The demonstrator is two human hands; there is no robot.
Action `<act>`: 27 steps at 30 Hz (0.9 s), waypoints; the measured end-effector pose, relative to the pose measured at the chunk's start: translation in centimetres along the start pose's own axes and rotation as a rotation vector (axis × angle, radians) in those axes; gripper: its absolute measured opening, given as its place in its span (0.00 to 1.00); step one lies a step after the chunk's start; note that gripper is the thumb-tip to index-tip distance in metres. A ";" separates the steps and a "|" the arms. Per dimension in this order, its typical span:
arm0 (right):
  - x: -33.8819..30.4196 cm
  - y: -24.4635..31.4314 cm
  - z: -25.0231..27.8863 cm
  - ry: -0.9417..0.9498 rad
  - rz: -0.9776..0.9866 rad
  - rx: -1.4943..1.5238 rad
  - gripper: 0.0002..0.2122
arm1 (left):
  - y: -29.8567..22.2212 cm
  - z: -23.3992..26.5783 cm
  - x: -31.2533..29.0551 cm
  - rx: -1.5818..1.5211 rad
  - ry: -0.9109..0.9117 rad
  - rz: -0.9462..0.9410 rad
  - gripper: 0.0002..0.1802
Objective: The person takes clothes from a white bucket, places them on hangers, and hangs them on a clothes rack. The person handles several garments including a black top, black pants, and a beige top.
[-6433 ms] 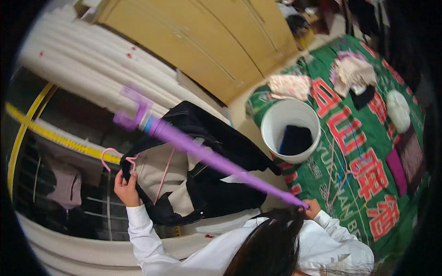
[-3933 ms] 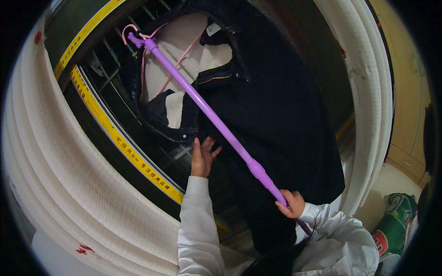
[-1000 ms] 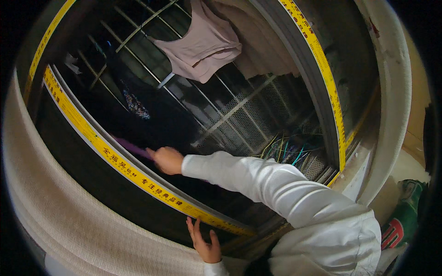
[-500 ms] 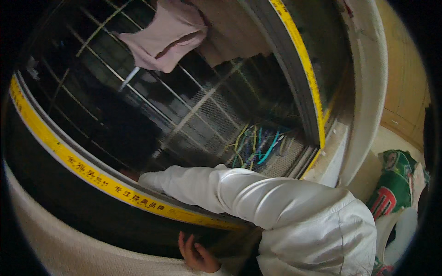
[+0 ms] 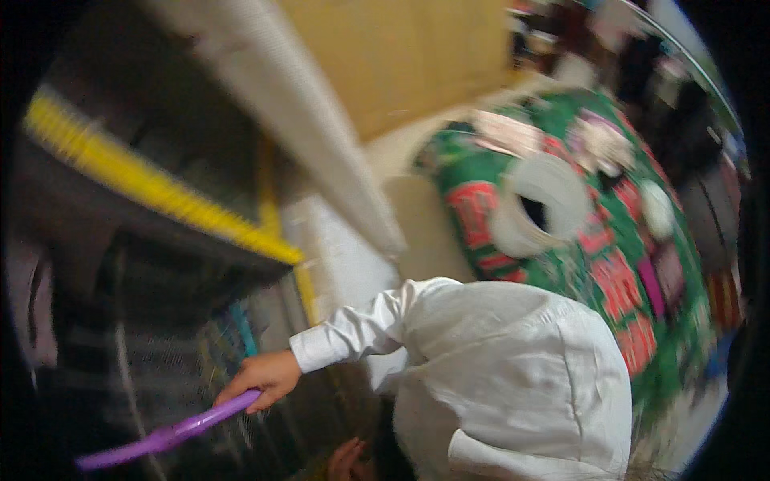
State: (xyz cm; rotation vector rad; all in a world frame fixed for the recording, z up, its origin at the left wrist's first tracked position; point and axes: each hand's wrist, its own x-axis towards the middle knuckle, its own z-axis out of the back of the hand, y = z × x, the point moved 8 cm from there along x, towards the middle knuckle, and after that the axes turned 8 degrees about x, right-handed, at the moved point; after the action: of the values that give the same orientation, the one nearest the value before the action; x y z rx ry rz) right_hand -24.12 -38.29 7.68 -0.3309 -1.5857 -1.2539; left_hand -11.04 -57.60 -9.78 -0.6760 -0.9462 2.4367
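My right hand (image 5: 261, 378), in a white sleeve, is closed round one end of a long purple plastic thing that looks like a clothes hanger (image 5: 184, 429) seen edge-on. It points down and left, with a bulge near its middle. Behind the hand, blurred blue and teal hangers (image 5: 241, 330) lie on the ledge outside the window. My left hand (image 5: 346, 458) shows only in part at the lower edge, smeared, its fingers apart and nothing visible in them. A pink garment (image 5: 34, 301) hangs at the far left.
The dark window frame carries yellow tape (image 5: 152, 176). A pale curtain (image 5: 301, 104) hangs beside it. At right lies a green and red bed cover (image 5: 618, 276) with a white hollow round thing (image 5: 545, 204) and cloths on it. Behind stands a yellow-brown wooden panel (image 5: 393, 60).
The view has swung right, bringing the bed into sight. My right hand has come back from deep in the window opening and now shows the purple hanger. My left hand sits lower.
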 end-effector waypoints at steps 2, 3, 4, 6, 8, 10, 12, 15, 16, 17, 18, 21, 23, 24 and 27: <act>-2.5 4.9 4.9 -0.090 -0.030 -0.191 0.24 | -1.4 1.4 4.0 -0.005 0.168 -0.065 0.21; -4.1 7.0 7.0 -0.143 -0.052 -0.319 0.24 | -2.4 2.0 6.1 -0.003 0.232 -0.092 0.21; -5.7 9.0 8.7 -0.185 -0.073 -0.438 0.24 | -3.5 2.5 8.4 0.008 0.289 -0.121 0.21; -9.8 13.8 10.5 -0.315 -0.092 -0.679 0.21 | -6.2 2.3 12.4 0.036 0.397 -0.188 0.20; -16.5 15.6 12.0 -0.435 -0.319 -0.828 0.20 | -8.4 1.1 15.4 0.037 0.461 -0.230 0.20; -23.9 19.1 12.6 -0.574 -0.480 -0.973 0.19 | -11.1 -1.0 17.9 0.031 0.527 -0.276 0.20; -31.6 23.8 11.7 -0.726 -0.639 -1.097 0.18 | -13.4 -4.6 20.0 -0.012 0.595 -0.343 0.19; -43.5 32.6 9.3 -1.030 -1.167 -1.172 0.20 | -18.0 -12.2 22.2 -0.096 0.670 -0.494 0.26; -47.1 36.6 7.7 -1.297 -1.275 -1.047 0.20 | -20.7 -14.6 22.4 -0.122 0.585 -0.467 0.19; -50.8 40.6 5.2 -1.582 -1.369 -0.899 0.20 | -24.7 -18.1 22.2 -0.140 0.516 -0.447 0.13; -55.5 43.6 2.8 -1.717 -1.332 -1.175 0.21 | -28.0 -21.3 22.1 -0.158 0.444 -0.424 0.12; -70.1 49.1 -6.4 -2.083 -1.557 -1.501 0.21 | -34.4 -29.4 20.9 -0.114 0.556 -0.480 0.12; -78.5 51.5 -12.8 -2.206 -1.918 -1.379 0.22 | -37.4 -34.4 20.4 -0.075 0.659 -0.506 0.12; -81.4 52.4 -15.8 -2.325 -1.957 -1.322 0.22 | -38.5 -36.7 20.3 -0.032 0.695 -0.508 0.11; -86.1 54.0 -23.1 -2.552 -2.147 -1.157 0.22 | -40.8 -42.7 20.2 0.068 0.767 -0.524 0.11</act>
State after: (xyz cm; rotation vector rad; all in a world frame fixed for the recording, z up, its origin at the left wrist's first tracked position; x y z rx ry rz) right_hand 63.91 -4.12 -36.37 0.2396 0.3186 0.6646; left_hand 6.78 2.08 -14.19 -1.0644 -0.6081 1.5422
